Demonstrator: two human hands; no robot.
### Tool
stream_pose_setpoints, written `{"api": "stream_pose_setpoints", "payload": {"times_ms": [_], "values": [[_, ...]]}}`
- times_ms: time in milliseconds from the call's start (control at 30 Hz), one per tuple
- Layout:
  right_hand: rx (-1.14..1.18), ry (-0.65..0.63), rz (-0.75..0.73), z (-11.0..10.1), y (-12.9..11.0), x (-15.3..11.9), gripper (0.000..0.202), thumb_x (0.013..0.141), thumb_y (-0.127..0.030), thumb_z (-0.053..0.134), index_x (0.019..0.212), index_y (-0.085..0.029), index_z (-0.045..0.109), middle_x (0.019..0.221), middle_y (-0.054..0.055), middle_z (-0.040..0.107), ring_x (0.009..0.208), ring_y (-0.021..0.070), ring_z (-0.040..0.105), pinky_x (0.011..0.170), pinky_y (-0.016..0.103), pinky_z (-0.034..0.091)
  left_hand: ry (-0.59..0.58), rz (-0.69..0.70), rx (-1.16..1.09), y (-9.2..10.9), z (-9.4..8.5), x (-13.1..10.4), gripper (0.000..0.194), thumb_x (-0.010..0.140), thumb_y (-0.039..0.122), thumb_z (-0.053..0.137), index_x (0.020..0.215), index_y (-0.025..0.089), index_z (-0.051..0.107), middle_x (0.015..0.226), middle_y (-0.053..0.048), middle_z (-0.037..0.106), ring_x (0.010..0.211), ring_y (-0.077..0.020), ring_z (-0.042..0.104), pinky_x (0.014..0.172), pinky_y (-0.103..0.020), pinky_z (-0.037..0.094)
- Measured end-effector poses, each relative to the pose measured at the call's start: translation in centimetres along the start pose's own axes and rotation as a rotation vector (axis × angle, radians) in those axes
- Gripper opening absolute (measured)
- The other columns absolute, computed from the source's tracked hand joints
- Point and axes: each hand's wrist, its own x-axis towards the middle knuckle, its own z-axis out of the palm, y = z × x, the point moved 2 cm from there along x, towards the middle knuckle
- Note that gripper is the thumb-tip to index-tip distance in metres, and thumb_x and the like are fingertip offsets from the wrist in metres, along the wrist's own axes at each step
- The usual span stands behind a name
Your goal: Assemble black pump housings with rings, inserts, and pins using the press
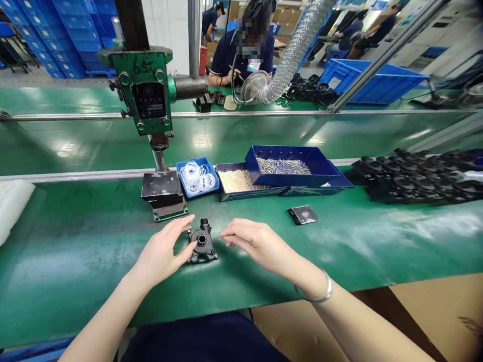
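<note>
A black plastic housing (pixel 203 247) with a round central hole and a spout at its far side lies on the green bench top. My left hand (pixel 164 247) is beside its left edge, fingers and thumb spread. The thumb tip overlaps the housing; whether it presses on it I cannot tell. Just right of the housing, my right hand (pixel 256 244) pinches a small thin metal pin (pixel 221 238) between thumb and fingers. Part of that pin is hidden by the fingertips.
A green hand press (pixel 145 93) with a black base block (pixel 162 187) stands behind. Bins hold white rings (pixel 196 177), small beige pieces (pixel 236 181) and metal pins (pixel 283 166). A black block (pixel 303 214) lies right; black parts (pixel 422 176) are piled beyond. A co-worker (pixel 241 50) sits opposite.
</note>
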Motion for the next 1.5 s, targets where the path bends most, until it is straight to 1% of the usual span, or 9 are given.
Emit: {"api": "stream_pose_setpoints", "payload": {"times_ms": [133, 300, 467, 567, 700, 967, 1133, 1333, 1500], "values": [[-0.130, -0.131, -0.017, 0.7, -1.3, -0.5, 0.012, 0.102, -0.018, 0.051, 0.100, -0.017, 0.063, 0.090, 0.005, 0.068, 0.080, 0.0175, 0.064, 0.073, 0.029, 0.051, -0.127, -0.044, -0.065, -0.7, 1.1, -1.1, 0.085, 0.083, 0.047, 0.073, 0.153, 0.033, 0.025, 0.149, -0.009, 0.047, 0.137, -0.0271, 0.050, 0.112, -0.044, 0.048], [-0.404, -0.275, -0.116, 1.2, -2.7, -0.4, 0.018, 0.098, -0.004, 0.046, 0.099, -0.014, 0.062, 0.090, 0.007, 0.065, 0.076, 0.0184, 0.062, 0.070, 0.030, 0.052, -0.100, -0.065, -0.204, -1.6, 2.2, -1.5, 0.081, 0.086, 0.045, 0.072, 0.152, 0.036, 0.026, 0.150, -0.009, 0.043, 0.139, -0.0270, 0.048, 0.114, -0.046, 0.046], [-0.733, -0.337, -0.263, 1.8, -4.1, 0.2, 0.021, 0.091, 0.001, 0.046, 0.089, -0.013, 0.061, 0.083, 0.009, 0.061, 0.068, 0.0218, 0.059, 0.055, 0.032, 0.049, -0.111, -0.031, -0.188, -1.6, 2.2, -1.3, 0.074, 0.086, 0.044, 0.072, 0.148, 0.032, 0.034, 0.147, -0.011, 0.045, 0.139, -0.0283, 0.046, 0.113, -0.048, 0.047], [-0.645, -0.285, -0.240, 1.5, -4.0, 0.3, 0.013, 0.097, -0.009, 0.050, 0.105, -0.012, 0.060, 0.090, 0.009, 0.064, 0.074, 0.0217, 0.063, 0.062, 0.033, 0.055, -0.104, -0.005, -0.171, -1.6, 2.3, -1.4, 0.074, 0.086, 0.044, 0.072, 0.148, 0.030, 0.033, 0.146, -0.012, 0.046, 0.138, -0.0290, 0.047, 0.111, -0.048, 0.049], [-0.481, -0.138, -0.199, 1.3, -3.0, -0.8, 0.021, 0.101, -0.023, 0.054, 0.119, -0.012, 0.057, 0.101, 0.012, 0.068, 0.089, 0.0226, 0.068, 0.077, 0.037, 0.061, -0.045, 0.047, -0.162, -1.9, 2.8, -1.7, 0.073, 0.086, 0.041, 0.072, 0.146, 0.027, 0.034, 0.144, -0.014, 0.047, 0.137, -0.0291, 0.048, 0.112, -0.048, 0.048], [-0.577, 0.086, -0.284, 3.7, -1.6, -4.2, 0.040, 0.093, -0.005, 0.058, 0.134, -0.003, 0.053, 0.109, 0.018, 0.071, 0.099, 0.0259, 0.068, 0.087, 0.040, 0.062, 0.049, 0.125, -0.197, -2.0, 3.3, -1.7, 0.062, 0.086, 0.034, 0.073, 0.139, 0.023, 0.042, 0.138, -0.015, 0.053, 0.132, -0.0270, 0.052, 0.111, -0.047, 0.047], [-0.513, 0.053, -0.364, 4.1, -1.9, -4.3, 0.044, 0.091, -0.002, 0.060, 0.134, -0.002, 0.053, 0.115, 0.019, 0.070, 0.106, 0.0274, 0.066, 0.092, 0.041, 0.061, 0.071, 0.116, -0.236, -2.0, 3.0, -1.6, 0.054, 0.089, 0.030, 0.070, 0.137, 0.022, 0.047, 0.135, -0.013, 0.055, 0.130, -0.0252, 0.054, 0.106, -0.043, 0.052], [-0.372, 0.205, -0.277, 5.8, -0.3, -4.6, 0.046, 0.089, 0.002, 0.059, 0.133, -0.007, 0.052, 0.113, 0.018, 0.069, 0.103, 0.0248, 0.065, 0.088, 0.039, 0.060, 0.076, 0.103, -0.223, -2.0, 3.0, -1.8, 0.054, 0.088, 0.033, 0.071, 0.136, 0.023, 0.048, 0.135, -0.013, 0.057, 0.129, -0.0248, 0.056, 0.108, -0.044, 0.051], [-0.415, 0.132, -0.310, 7.0, 0.7, -5.3, 0.037, 0.090, -0.002, 0.057, 0.127, -0.010, 0.055, 0.104, 0.015, 0.072, 0.092, 0.0234, 0.068, 0.079, 0.038, 0.059, 0.067, 0.087, -0.214, -2.1, 3.1, -1.7, 0.053, 0.089, 0.033, 0.070, 0.136, 0.024, 0.048, 0.136, -0.012, 0.057, 0.130, -0.0245, 0.055, 0.110, -0.044, 0.049]]}}
